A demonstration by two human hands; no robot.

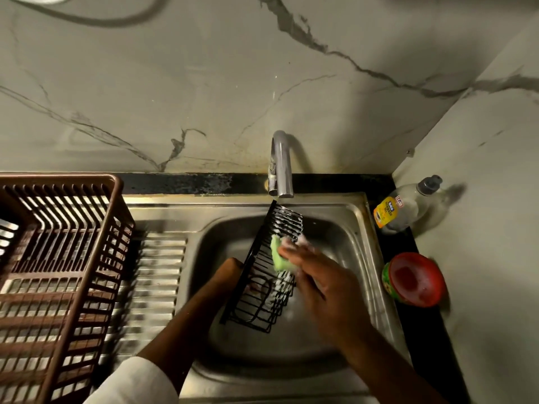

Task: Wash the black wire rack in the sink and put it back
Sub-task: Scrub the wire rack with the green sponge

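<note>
Presently scrubbing black wire rack [267, 268], tilted over sink [354, 212]: left hand [230, 271] gripping its left frame edge, right hand [315, 275] pinching soapy green sponge [278, 255]. Probably handling light, stiff, slippery with suds; gripping outer frame safest.

We see the rack [268, 266] in the sink [344, 225], basket [58, 258] at its left, bottle [408, 205] and tub [414, 279] right.

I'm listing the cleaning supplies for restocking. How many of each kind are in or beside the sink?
Green foamy scrub sponge, in the right hand: 1
Clear dish-soap bottle with yellow label: 1
Round red-and-green soap tub: 1
Total: 3
</note>
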